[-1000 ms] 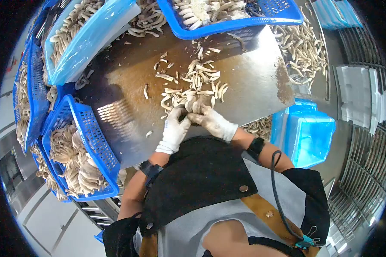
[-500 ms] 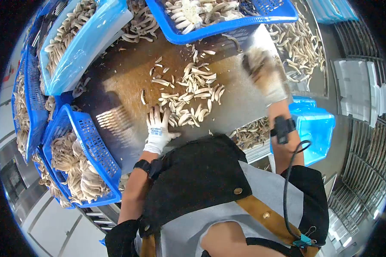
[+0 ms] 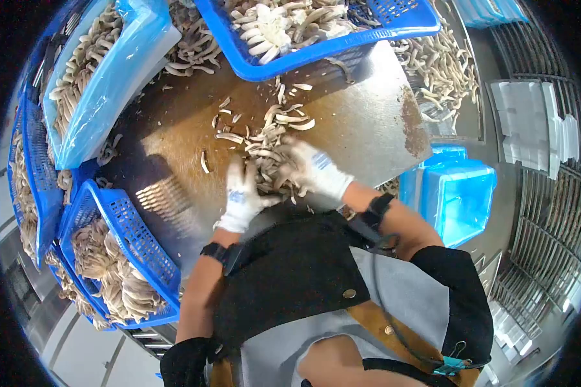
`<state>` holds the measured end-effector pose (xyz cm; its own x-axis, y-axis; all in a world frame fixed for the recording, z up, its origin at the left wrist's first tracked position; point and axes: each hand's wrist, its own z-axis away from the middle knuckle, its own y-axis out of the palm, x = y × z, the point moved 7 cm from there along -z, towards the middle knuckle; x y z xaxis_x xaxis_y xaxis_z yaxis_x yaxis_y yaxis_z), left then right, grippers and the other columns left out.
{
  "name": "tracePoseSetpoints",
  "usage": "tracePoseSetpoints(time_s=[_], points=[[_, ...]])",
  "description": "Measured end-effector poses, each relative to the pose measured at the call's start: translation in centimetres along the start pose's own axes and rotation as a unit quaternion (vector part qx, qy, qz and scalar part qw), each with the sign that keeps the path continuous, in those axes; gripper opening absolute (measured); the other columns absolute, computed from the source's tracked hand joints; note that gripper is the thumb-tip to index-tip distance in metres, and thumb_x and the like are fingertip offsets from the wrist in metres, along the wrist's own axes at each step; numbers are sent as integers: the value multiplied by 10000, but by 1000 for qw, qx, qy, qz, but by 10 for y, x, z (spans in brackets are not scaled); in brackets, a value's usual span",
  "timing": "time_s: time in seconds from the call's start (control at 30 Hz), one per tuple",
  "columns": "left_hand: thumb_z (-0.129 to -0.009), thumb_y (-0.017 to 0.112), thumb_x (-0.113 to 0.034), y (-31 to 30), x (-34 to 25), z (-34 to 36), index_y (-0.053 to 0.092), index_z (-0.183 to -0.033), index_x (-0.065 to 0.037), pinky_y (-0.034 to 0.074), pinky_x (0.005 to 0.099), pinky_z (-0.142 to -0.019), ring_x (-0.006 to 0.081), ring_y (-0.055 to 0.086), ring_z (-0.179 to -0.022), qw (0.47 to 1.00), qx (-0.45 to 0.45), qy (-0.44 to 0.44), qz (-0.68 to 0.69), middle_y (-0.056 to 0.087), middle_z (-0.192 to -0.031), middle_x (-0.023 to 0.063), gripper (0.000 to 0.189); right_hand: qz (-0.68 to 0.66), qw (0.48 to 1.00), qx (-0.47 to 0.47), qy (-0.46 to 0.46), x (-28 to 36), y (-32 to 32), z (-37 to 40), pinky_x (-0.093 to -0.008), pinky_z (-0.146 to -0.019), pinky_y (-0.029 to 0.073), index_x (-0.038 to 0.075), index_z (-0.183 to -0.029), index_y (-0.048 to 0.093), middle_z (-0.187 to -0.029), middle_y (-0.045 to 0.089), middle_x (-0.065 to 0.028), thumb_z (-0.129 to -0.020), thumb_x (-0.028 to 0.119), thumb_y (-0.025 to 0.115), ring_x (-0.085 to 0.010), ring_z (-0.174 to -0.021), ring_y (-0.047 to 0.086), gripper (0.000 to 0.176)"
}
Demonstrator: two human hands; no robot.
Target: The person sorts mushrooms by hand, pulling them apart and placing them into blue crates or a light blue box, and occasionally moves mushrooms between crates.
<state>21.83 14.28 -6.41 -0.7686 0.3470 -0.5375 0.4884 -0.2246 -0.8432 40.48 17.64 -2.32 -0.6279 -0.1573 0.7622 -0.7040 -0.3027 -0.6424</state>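
Note:
In the head view, my left hand [image 3: 240, 197], in a white glove, rests against the left side of a heap of cut mushroom pieces [image 3: 271, 155]. Its fingers and thumb are spread apart. Also white-gloved, my right hand [image 3: 319, 171] meets the heap from the right, slightly blurred, with its fingers stretched out over the pieces. The pieces between the two hands are bunched close together, pale and brownish. Under them lies a metal work table [image 3: 355, 122], where a few loose slivers [image 3: 229, 137] are scattered left of the heap.
A blue basket [image 3: 342, 48] of mushrooms stands at the far edge. On the left are a blue-lined bin [image 3: 103, 97] and another blue basket [image 3: 142, 235], both holding mushrooms. A blue-lined tub [image 3: 461, 200] sits at the right, below a tray of mushrooms [image 3: 432, 77].
My right hand has come in from the far right of the table to the heap. The spread-out pieces are now gathered closer together. My left hand has stayed at the heap's left.

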Motion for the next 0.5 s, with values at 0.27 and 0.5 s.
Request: tracePoseSetpoints(time_s=[0.27, 0.5], points=[[-608, 763, -617, -44, 114, -11, 293, -1452, 15, 231, 570, -1120, 482, 276, -1358, 967, -70, -178, -166, 277, -1481, 321, 1154, 230, 919, -183, 265, -184, -132, -69, -471, -911, 482, -12, -1204, 547, -1091, 635, -273, -817, 342, 655, -406, -1025, 615, 535], [-589, 803, -546, 16, 2, -82, 403, -1431, -128, 212, 577, -1136, 445, 274, -1384, 992, 126, 7, -7, 341, -1473, 244, 1022, 311, 949, -3, -50, -184, -170, -35, -388, -954, 483, -16, -1096, 640, -1111, 660, -236, -907, 253, 546, -355, -1081, 607, 342]])
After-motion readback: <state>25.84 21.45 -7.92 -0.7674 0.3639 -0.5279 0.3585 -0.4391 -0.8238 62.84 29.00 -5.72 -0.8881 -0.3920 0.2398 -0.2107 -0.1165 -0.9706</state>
